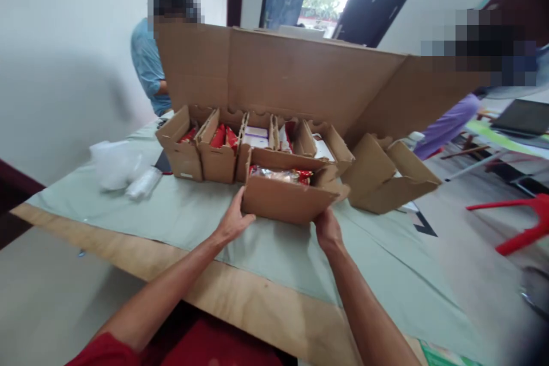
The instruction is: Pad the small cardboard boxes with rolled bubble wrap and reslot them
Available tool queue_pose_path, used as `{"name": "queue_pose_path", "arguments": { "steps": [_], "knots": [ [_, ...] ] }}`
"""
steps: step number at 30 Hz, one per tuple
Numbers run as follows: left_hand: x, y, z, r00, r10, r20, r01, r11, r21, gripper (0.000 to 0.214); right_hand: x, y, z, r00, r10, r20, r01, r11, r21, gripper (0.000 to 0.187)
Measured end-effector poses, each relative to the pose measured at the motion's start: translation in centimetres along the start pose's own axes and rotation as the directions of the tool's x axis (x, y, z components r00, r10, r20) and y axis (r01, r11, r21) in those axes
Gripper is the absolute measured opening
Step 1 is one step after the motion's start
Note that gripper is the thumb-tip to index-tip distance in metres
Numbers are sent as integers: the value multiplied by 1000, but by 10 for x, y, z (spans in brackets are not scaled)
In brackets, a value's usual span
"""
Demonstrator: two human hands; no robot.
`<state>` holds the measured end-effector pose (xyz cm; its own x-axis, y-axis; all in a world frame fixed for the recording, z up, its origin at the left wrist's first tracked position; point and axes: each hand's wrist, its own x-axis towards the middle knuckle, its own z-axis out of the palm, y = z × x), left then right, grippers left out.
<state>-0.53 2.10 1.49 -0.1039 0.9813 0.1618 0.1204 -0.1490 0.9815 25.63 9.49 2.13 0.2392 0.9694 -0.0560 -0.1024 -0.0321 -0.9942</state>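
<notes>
Between my two hands is an open cardboard box [283, 200], with red and clear plastic packets [278, 174] inside it. My left hand [234, 218] grips its left end, fingers hidden behind the side and thumb along the front. At the lower right corner, my right hand [329, 230] has its fingers curled under the cardboard. Right behind this box stands a row of similar open boxes [182, 161]. They hold red packets [225, 136], a white and purple carton [256, 136] and other white packs.
A large cardboard panel [295, 74] stands upright behind the row. To the right sits another cardboard box [386, 177]. Clear plastic bags [115, 163] lie at the left on the cloth-covered table [180, 211]. One person is behind the panel at left, another at right near a red chair [523, 217].
</notes>
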Motion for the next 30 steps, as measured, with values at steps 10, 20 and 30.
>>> {"name": "queue_pose_path", "arguments": {
  "steps": [10,20,30],
  "knots": [
    [-31,-4,-98,961,6,-277,116,899,422,53,-42,32,-39,997,-25,-70,19,997,-76,55],
    [-22,3,-248,748,130,-650,446,627,639,29,-44,31,-35,992,-121,-44,96,926,-366,51],
    [-42,-4,-232,742,69,-666,363,795,486,37,-46,31,-36,988,-154,-6,139,909,-392,44]
  ]
}}
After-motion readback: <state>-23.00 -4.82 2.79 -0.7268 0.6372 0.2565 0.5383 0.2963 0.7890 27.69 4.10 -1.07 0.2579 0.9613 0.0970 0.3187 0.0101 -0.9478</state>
